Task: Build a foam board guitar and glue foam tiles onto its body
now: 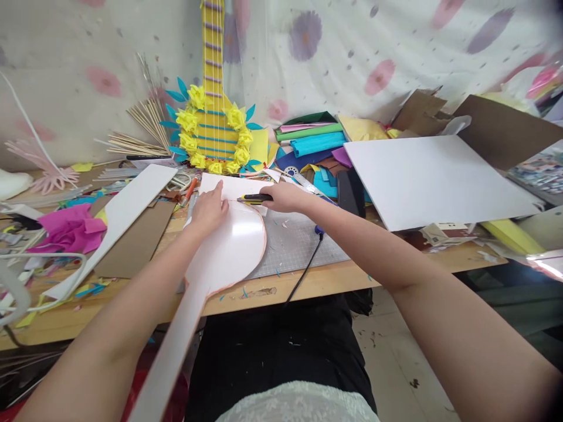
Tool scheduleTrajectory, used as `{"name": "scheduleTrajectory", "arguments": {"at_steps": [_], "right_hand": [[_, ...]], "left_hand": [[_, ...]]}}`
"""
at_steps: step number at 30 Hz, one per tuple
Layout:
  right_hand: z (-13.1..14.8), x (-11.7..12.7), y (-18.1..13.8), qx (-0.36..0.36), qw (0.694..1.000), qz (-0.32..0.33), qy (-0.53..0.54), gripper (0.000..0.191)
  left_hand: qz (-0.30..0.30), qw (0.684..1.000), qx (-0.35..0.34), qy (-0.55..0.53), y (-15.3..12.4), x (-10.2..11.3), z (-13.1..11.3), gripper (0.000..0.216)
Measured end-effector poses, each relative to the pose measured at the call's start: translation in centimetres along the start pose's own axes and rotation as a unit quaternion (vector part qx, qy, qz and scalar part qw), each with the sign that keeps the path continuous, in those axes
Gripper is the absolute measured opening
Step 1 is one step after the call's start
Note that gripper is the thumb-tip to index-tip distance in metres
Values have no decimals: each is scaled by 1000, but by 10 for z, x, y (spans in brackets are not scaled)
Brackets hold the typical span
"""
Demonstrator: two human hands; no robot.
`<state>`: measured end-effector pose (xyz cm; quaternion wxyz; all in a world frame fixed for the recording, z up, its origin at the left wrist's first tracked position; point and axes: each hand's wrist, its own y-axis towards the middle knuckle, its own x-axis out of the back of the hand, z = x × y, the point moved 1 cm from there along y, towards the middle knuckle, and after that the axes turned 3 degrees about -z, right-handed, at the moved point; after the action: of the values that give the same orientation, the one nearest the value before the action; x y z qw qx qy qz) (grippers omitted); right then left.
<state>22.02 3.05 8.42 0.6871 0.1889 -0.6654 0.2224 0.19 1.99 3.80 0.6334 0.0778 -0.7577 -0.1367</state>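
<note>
My left hand (209, 209) lies flat, fingers together, pressing on a white guitar-shaped foam board (229, 246) that rests on a grey cutting mat (294, 243). My right hand (285, 197) grips a yellow and black utility knife (253, 199), its blade end pointing left across the upper part of the board, just right of my left fingertips. The board's long neck runs down off the table edge toward my lap.
A yellow paper guitar with yellow flowers (214, 126) leans on the wall behind. A large white sheet (433, 179) lies at right, a white strip (118, 220) and brown cardboard (136, 243) at left. Coloured paper rolls (316, 140), pink tissue (70, 228) and a black cable (305, 266) lie about.
</note>
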Motion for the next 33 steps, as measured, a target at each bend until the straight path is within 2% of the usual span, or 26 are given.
{"name": "scheduleTrajectory", "arguments": {"at_steps": [4,6,8,11,16,20,27,33], "right_hand": [[-7,9,22,26,999,-18,0,36],[-6,11,34,39,999,-17,-9,35],[-4,12,46,44,999,-3,-19,33],[-1,8,60,39,999,19,-25,31],[-2,-10,66,40,999,27,-14,34],[1,-19,57,39,999,7,2,37],[13,-12,48,21,1000,23,0,36],[14,-11,41,21,1000,18,-10,35]], "left_hand": [[-14,995,97,-11,6,0,33,59],[-15,996,87,-1,8,-4,46,57],[11,999,35,15,10,-9,50,54],[86,996,-30,21,13,-20,44,53],[156,987,-35,12,12,-41,30,60],[158,987,-24,26,10,-49,27,61],[164,986,-13,33,12,-46,24,60],[147,989,-17,26,13,-50,26,59]]}}
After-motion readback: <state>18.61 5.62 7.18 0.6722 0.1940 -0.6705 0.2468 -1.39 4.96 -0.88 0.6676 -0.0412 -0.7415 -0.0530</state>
